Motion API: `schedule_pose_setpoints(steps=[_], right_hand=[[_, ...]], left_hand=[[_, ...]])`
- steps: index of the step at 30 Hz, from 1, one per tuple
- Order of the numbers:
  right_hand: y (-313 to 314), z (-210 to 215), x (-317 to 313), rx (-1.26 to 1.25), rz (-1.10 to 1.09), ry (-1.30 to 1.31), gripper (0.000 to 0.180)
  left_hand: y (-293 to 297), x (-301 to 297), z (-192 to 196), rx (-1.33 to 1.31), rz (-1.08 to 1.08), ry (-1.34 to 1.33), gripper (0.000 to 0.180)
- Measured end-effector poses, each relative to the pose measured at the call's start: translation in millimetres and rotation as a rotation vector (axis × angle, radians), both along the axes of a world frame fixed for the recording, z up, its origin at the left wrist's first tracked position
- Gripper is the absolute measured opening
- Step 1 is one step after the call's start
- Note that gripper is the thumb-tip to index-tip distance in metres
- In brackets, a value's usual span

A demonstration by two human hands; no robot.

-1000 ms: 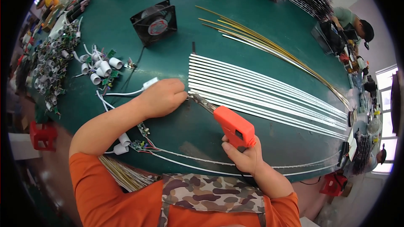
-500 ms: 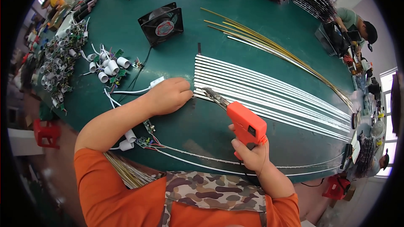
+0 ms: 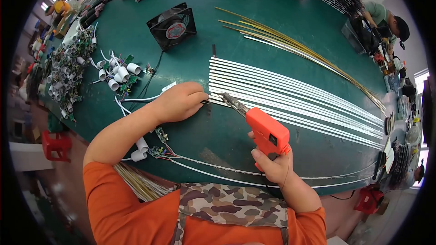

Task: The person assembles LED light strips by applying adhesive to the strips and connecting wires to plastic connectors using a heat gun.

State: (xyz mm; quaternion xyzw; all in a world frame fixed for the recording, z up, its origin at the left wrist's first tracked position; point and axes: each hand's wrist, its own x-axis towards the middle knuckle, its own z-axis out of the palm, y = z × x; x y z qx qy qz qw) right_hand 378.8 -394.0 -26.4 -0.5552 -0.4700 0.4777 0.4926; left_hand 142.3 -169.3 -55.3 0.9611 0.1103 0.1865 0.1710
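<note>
Right hand (image 3: 272, 165) gripping the orange soldering gun (image 3: 265, 131), tip at the strip ends (image 3: 218, 100); left hand (image 3: 181, 102), fingers closed, should pin the nearest strip steady.

— What sort of place are you sitting in?

— You're in an electronics assembly workshop. Your green desk (image 3: 290, 31) carries a row of long white light strips (image 3: 290, 93), all laid side by side.

— What else shows it?

— Left of the strips lie white lamp sockets with small circuit boards (image 3: 119, 72), and farther left a heap of the same parts (image 3: 63, 70). Above the strips stands a black cooling fan (image 3: 172, 26); right of that fan lie thin yellow rods (image 3: 290, 43). Beyond the strips' far right end, another person (image 3: 386, 18) bends over a cluttered bench.
</note>
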Motion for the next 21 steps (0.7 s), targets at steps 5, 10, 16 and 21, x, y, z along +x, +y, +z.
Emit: schedule_pose_setpoints(steps=[5,10,16,21], right_hand=[[2,-7,-1,0.064,-0.033,-0.006,0.043],[4,-10,1,0.051,-0.017,-0.042,0.042],[8,-4,-3,-0.022,0.013,-0.012,0.044],[12,-3,-7,0.018,0.044,-0.048,0.044]], left_hand=[[-1,-2,5,-0.050,0.000,-0.022,0.012],[1,1,3,-0.008,0.026,0.012,0.014],[4,0,-5,0.038,-0.003,-0.008,0.018],[4,-1,-8,0.057,-0.003,-0.038,0.019]])
